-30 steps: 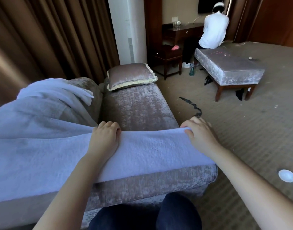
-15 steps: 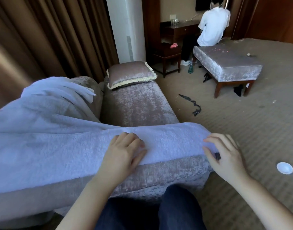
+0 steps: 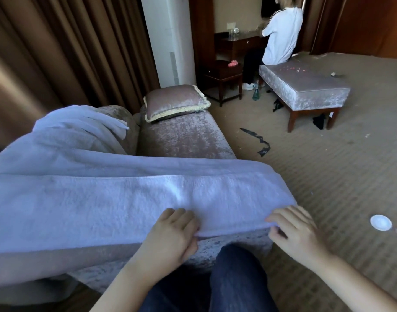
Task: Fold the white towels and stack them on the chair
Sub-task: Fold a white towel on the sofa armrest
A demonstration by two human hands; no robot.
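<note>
A white terry towel [image 3: 125, 199] lies spread across the near end of the mauve velvet chair [image 3: 184, 136], its hem at the seat's front edge. The left hand [image 3: 170, 235] and the right hand [image 3: 294, 233] each pinch that hem. A fringed velvet cushion [image 3: 175, 102] sits at the chair's far end; a crumpled white towel [image 3: 80, 124] drapes its arm. Earlier the left hand lay flat on top.

Left hand [image 3: 170, 235] and right hand [image 3: 294, 233], forearms extended forward, each pinch the towel [image 3: 125, 199] edge, knuckles up.
</note>
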